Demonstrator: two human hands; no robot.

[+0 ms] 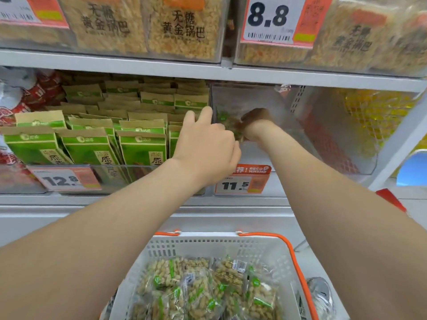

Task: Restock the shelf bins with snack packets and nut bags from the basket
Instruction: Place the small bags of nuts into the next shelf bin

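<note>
A white basket with orange handles sits low in front of me, holding several clear nut bags with green labels. Both arms reach up to the middle shelf. My left hand rests at the front left wall of a clear bin, index finger and thumb raised along its edge, the other fingers curled. My right hand is inside that bin, seen through the plastic, gripping a nut bag near the bin's left side. Its fingers are mostly hidden behind the bag and the bin wall.
The bin to the left holds several green and brown packets standing in rows, tagged 12.8. The clear bin carries an 11.5 tag. Boxes of rice crackers fill the shelf above. Yellow packets lie at the right.
</note>
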